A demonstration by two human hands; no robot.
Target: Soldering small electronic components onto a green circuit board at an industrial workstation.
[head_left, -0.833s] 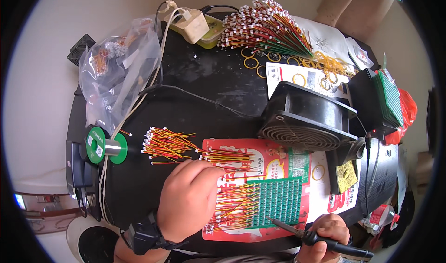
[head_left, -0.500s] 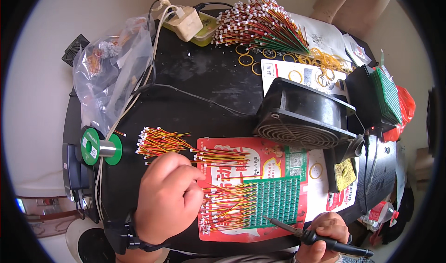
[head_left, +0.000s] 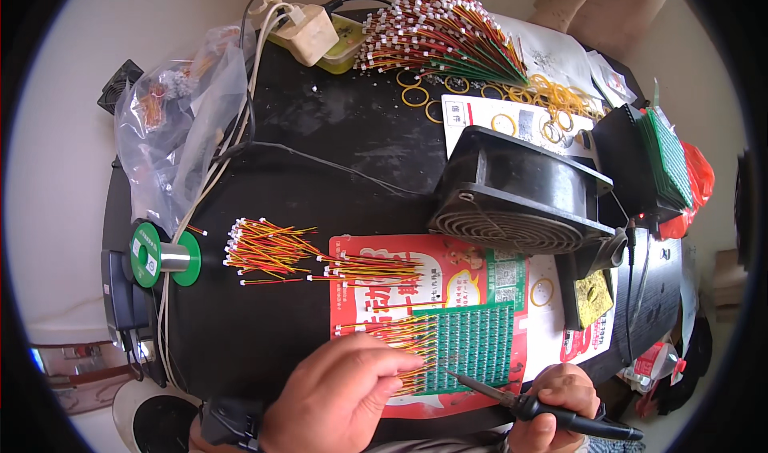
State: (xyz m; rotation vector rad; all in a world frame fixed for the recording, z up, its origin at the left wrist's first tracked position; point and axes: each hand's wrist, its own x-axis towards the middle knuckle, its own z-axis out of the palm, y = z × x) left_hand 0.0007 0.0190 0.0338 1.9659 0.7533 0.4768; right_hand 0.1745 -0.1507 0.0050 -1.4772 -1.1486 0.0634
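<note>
1. The left hand [head_left: 340,397] is seen entering from the lower edge, palm down, with its back to the camera and a dark band at the wrist.
2. Its fingers [head_left: 392,367] are held close together and slightly curled, and their tips are pressed on the wires [head_left: 400,337] that run into the left edge of the green circuit board [head_left: 472,349].
3. The right hand [head_left: 560,409] is seen at the lower edge, closed in a fist around the black handle of a soldering iron [head_left: 520,401].
4. The iron is held slanting, with its tip pointed up and left at the lower left part of the board, just beside the wire ends; whether it touches cannot be told.
5. The board is laid on a red printed sheet [head_left: 448,273] near the front of the black worktop [head_left: 344,133].
6. A loose bundle of red and yellow wires [head_left: 272,249] is seen left of the sheet, and a green solder spool [head_left: 164,255] lies farther left.
7. A black fan [head_left: 520,193] is placed behind the board, tilted toward it.
8. A large fan of coloured wires [head_left: 448,33] is spread at the far edge of the worktop.
</note>
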